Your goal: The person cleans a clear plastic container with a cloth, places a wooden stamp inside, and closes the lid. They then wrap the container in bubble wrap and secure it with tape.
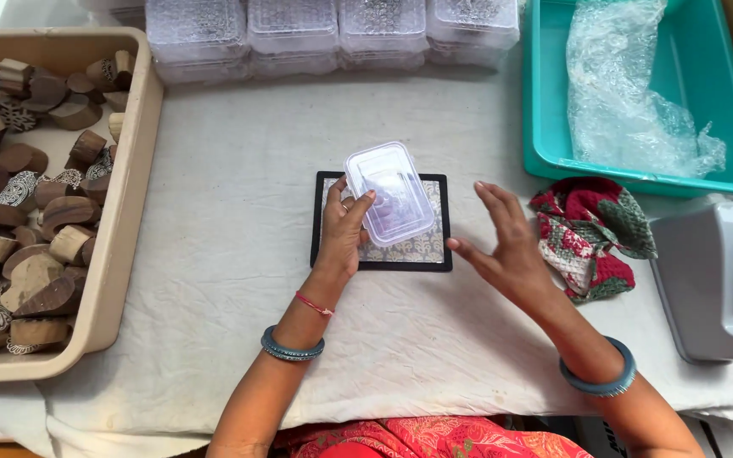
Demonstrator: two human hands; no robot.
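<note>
My left grip point(345, 222) is clamped on the clear box point(390, 193), over the black-framed tile point(381, 259). My right grip point(502, 242) hangs apart, fingers spread, just off the tile's right edge. Bare table point(231, 212) lies left.

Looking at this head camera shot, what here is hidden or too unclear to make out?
- Head view: contents of the clear plastic box in the left hand are blurred by its frosted walls.
- Patterned tile: middle covered by box and hand.
- Grey machine: cut off by the right edge.
- Teal tub: crumpled plastic covers its inside.
- Right hand: open, touching nothing.
</note>
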